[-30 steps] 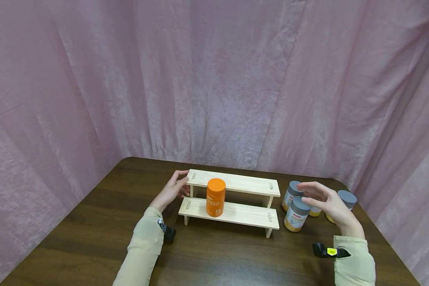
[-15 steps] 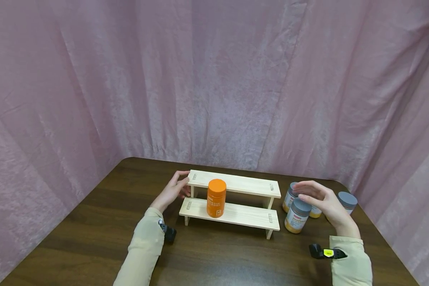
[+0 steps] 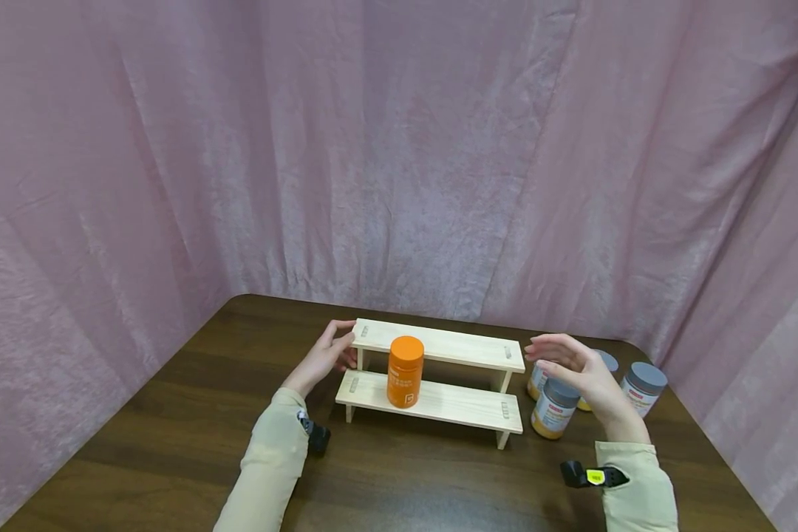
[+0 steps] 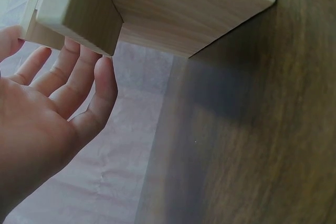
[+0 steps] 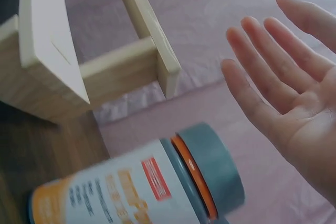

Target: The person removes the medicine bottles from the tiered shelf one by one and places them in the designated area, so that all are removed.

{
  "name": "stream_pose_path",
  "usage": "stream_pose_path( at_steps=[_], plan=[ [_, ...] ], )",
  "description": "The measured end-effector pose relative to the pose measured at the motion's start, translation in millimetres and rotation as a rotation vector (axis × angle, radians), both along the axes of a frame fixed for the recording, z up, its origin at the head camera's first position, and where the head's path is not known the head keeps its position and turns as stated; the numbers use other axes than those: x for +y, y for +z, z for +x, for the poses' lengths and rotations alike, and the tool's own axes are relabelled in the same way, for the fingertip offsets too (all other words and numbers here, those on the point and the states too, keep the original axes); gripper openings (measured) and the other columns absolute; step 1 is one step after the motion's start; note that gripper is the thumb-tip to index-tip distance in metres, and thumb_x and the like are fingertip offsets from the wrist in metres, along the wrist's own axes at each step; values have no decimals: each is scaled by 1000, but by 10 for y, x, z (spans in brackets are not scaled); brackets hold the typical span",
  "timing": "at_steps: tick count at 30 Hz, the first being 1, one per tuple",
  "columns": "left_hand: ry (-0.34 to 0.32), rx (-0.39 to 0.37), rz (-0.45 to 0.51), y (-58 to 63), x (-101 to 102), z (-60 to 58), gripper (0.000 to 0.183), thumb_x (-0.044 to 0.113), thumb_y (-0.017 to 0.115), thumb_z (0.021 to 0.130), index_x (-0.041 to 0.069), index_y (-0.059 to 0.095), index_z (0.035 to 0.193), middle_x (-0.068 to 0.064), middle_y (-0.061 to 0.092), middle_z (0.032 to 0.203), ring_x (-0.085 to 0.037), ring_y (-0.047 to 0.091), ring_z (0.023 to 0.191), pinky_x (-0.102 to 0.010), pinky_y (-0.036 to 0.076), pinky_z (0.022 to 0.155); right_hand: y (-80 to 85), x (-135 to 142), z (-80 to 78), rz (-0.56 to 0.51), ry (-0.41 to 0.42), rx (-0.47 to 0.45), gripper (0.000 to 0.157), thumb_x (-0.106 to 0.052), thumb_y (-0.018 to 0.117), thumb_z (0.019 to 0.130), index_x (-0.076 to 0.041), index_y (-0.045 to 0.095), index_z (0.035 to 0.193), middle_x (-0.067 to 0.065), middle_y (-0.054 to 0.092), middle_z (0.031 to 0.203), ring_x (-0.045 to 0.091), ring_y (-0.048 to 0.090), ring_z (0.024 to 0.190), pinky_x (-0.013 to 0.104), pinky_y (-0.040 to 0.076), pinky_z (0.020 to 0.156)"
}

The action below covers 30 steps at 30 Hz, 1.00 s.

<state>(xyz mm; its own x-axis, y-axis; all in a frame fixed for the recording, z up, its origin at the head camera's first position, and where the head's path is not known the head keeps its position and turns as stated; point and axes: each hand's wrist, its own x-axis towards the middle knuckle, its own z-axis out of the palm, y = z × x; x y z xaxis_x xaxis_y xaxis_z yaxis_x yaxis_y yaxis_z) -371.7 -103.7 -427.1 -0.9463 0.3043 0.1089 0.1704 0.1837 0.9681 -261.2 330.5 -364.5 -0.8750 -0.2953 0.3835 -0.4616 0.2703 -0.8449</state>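
Note:
A two-tier pale wooden shelf [image 3: 452, 346] stands mid-table in the head view. On its lower board is an orange jar [image 3: 405, 373] with an orange lid. My left hand [image 3: 321, 360] is at the left end of the upper board; in the left wrist view its slightly bent fingertips touch the end of the wood [image 4: 89, 17]. My right hand [image 3: 588, 380], palm turned inward and fingers loosely extended, is near the shelf's right end, holding nothing. Below it is a grey-lidded jar [image 3: 554, 410] with a white and yellow label, also large in the right wrist view [image 5: 126, 192].
Another grey-lidded jar [image 3: 643, 388] stands farther right, and two more are partly hidden behind my right hand. The brown wooden table [image 3: 399, 480] runs back to a pink curtain [image 3: 399, 148].
My right hand has moved left across the grey-lidded jars toward the shelf's right end. My left hand has kept its place at the shelf.

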Motion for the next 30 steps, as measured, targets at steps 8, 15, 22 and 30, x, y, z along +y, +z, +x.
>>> stream_pose_path(
  at_steps=[8,15,22,30],
  plan=[
    [12,7,-5,-78,-3,-71,44,28,44,104,11,34,142,-5,62,78,-12,62,65,-35,50,65,-34,-276,-60,-99,86,5,47,-1,55,96,-3,41,141,4,65,124,14,64,111,23,53,89],
    [5,-2,-7,-68,-15,-75,45,27,44,104,10,32,144,-7,63,79,-13,62,65,-36,49,65,-94,-522,-100,-104,117,-11,54,-2,54,97,-1,32,146,6,59,131,11,61,116,21,51,93],
    [-7,-17,4,69,9,35,43,20,42,104,6,32,143,-17,63,83,-20,63,69,-39,49,67,-142,-776,-97,-60,68,-100,67,-12,62,94,-16,26,150,20,49,141,13,57,122,25,51,93],
    [-9,-17,-2,132,12,94,42,19,42,104,4,33,142,-19,63,84,-20,63,69,-39,50,68,-256,-1073,-124,-101,83,-97,75,-8,68,89,-12,26,150,24,46,142,23,54,126,27,51,95]
  ],
)
